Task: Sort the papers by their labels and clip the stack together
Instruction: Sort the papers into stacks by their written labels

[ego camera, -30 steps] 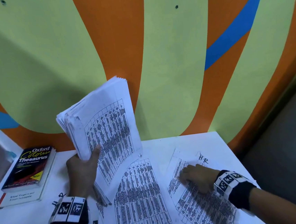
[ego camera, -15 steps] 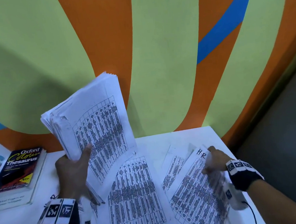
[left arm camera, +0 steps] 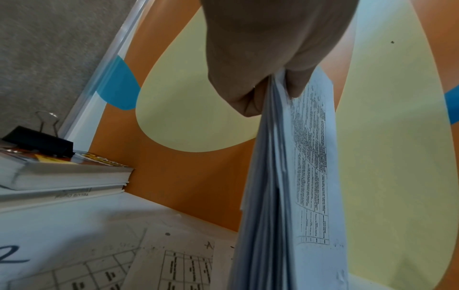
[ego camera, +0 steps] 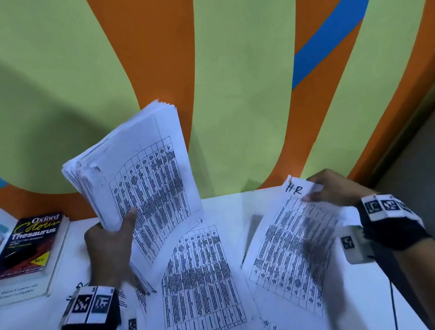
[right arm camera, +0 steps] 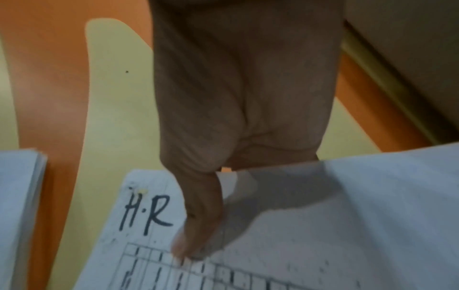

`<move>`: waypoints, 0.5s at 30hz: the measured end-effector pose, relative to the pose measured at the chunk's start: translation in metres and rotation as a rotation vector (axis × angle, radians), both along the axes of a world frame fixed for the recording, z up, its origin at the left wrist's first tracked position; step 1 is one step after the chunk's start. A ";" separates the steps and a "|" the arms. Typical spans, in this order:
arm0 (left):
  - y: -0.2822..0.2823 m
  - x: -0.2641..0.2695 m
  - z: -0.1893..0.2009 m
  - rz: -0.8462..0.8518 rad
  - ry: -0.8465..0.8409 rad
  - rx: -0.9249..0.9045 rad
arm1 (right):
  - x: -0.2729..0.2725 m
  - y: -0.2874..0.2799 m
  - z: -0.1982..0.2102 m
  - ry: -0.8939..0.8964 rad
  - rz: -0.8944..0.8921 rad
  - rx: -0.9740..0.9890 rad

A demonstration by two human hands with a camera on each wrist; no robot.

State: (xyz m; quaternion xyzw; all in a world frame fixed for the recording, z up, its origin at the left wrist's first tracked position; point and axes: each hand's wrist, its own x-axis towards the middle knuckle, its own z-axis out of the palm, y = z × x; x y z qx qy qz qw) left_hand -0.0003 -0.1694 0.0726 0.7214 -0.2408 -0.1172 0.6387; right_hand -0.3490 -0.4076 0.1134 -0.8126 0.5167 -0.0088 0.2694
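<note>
Lifted now — H.R sheet [ego camera: 295, 239], corner pinched in right hand [ego camera: 338, 187] grip

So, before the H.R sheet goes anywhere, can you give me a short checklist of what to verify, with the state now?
1. Label readable: ok. "H.R" is written at the top corner of the H.R sheet.
2. Right hand holds that sheet: ok, thumb on top near the label, sheet lifted off the white table.
3. Left hand holds the unsorted stack firmly: ok, thumb in front, stack upright.
4. An H.R pile to receive it: cannot tell; the labels of the sheets lying flat are not readable.
5. Only one sheet pinched: cannot tell.
6. Binder clip ready for later: ok, it sits on the thesaurus.
</note>
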 end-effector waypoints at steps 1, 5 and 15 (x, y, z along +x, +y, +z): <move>-0.001 0.000 0.000 0.001 -0.001 -0.001 | 0.007 -0.003 -0.003 0.055 0.043 0.024; 0.000 -0.002 -0.002 -0.008 0.013 0.001 | 0.032 -0.013 -0.079 0.250 0.085 0.052; 0.006 0.005 -0.005 0.055 0.012 0.019 | 0.051 -0.006 -0.137 0.261 0.067 0.030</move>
